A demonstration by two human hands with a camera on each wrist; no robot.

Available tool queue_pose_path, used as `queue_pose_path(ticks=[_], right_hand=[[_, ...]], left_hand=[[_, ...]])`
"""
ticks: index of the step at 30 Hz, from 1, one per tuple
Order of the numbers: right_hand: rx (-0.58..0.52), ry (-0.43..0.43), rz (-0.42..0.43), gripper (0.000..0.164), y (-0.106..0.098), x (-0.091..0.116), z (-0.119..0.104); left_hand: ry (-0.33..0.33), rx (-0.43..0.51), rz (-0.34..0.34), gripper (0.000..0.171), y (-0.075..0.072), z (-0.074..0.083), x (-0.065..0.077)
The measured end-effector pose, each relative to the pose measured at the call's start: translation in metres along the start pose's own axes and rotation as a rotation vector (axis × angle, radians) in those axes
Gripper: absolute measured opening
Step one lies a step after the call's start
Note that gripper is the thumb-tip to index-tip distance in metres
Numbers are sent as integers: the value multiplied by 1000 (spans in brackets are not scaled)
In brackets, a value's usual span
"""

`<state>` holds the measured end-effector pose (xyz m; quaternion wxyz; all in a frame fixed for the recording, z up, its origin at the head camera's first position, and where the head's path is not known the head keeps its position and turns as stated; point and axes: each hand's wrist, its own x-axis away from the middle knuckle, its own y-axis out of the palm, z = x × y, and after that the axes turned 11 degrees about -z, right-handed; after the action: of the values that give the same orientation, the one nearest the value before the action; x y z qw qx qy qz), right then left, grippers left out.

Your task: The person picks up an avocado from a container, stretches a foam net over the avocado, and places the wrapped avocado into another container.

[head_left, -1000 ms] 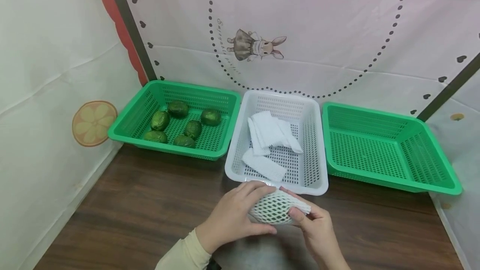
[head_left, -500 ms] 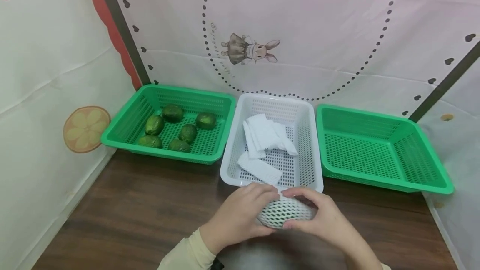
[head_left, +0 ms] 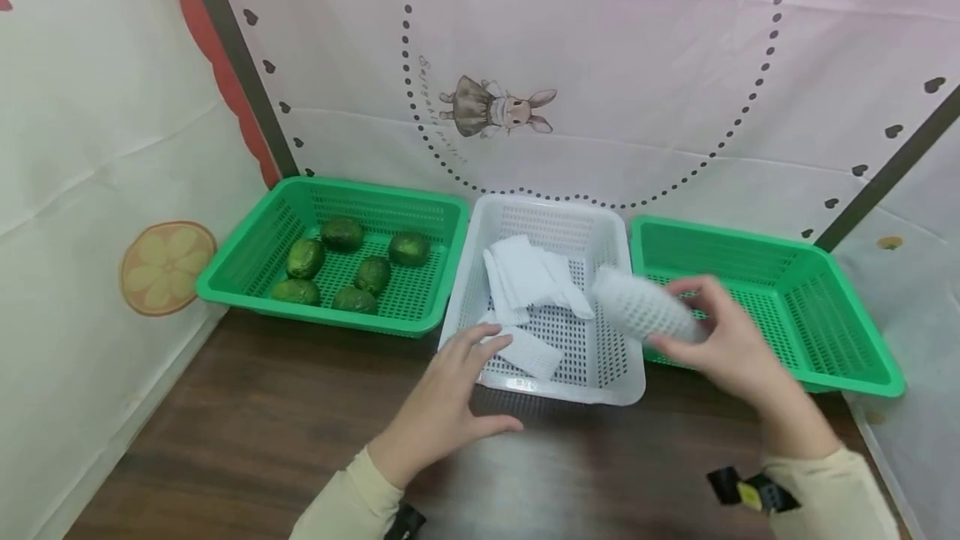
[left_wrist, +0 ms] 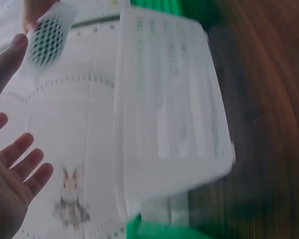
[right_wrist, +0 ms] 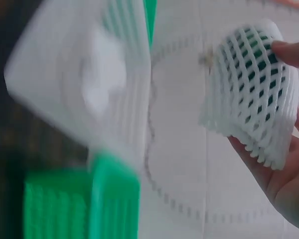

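An avocado in a white foam net sleeve [head_left: 643, 303] is gripped at its right end between the thumb and fingers of my right hand [head_left: 723, 340]. It is raised over the gap between the white basket and the right green basket, and blurred in the head view. Dark green skin shows through the mesh of the sleeved avocado [right_wrist: 254, 84] in the right wrist view. My left hand [head_left: 442, 407], fingers spread and holding nothing, hovers at the front left corner of the white basket [head_left: 551, 390]. Several flat white foam nets [head_left: 528, 273] lie inside that basket.
On the left, a green basket [head_left: 315, 317] holds several bare avocados [head_left: 372, 275]. The right green basket [head_left: 840, 323] stands against the white one, partly behind my right hand. A printed cloth [head_left: 600, 65] hangs behind the row. Dark wood tabletop [head_left: 247, 423] lies in front.
Both hands were on the sleeved avocado over the table front. My left hand has let go, and my right hand has carried it up and to the right.
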<state>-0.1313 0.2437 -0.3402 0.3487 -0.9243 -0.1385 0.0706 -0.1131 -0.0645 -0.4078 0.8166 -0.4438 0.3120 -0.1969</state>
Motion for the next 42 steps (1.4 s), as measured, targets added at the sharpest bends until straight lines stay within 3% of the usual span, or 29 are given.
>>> queue_pose_path(ticks=[4, 9, 18, 23, 28, 37, 42], right_hand=[[46, 151, 82, 62, -33, -14, 34], [65, 298, 132, 66, -50, -30, 87], [46, 457, 60, 88, -54, -62, 155], [35, 531, -164, 98, -51, -70, 148], [77, 607, -304, 85, -39, -74, 135], [110, 662, -364, 69, -19, -86, 139], [81, 681, -343, 77, -13, -89, 147]], left_hand=[[-38, -46, 1, 63, -6, -21, 7], [-103, -90, 25, 40, -13, -45, 20], [-253, -108, 73, 29, -24, -77, 40], [-299, -96, 94, 28, -28, -89, 48], [-328, -76, 113, 25, -33, -94, 52], [-352, -52, 125, 27, -40, -99, 59], [-364, -47, 111, 27, -43, -101, 60]])
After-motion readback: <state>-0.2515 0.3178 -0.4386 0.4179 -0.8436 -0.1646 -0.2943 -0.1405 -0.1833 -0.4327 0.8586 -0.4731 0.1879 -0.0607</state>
